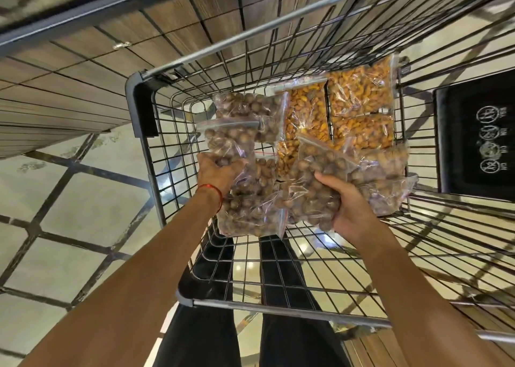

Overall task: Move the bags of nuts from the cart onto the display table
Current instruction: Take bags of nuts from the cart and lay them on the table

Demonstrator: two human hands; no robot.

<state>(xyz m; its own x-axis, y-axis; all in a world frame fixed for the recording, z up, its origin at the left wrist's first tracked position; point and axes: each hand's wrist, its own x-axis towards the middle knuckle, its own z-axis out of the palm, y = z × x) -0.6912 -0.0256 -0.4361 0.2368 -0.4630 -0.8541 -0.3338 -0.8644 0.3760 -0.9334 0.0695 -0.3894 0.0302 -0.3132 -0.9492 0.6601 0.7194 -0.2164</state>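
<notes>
Pale floor tiles (55,213) showed through the wire cart (250,308); I saw left fingers (223,162) gripping one brown-nut bag (228,141), right fingers (327,181) a second bag (315,169), probably to halve trips.

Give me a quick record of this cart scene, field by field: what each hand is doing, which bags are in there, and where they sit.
left hand: grips a bag of brown nuts; red thread on wrist
right hand: grips a second bag of brown nuts
orange nut bags: lying flat at the far end of the cart
cart: wire basket, more brown bags under the hands
progress: both gripped bags are over the cart, not yet carried out
</notes>
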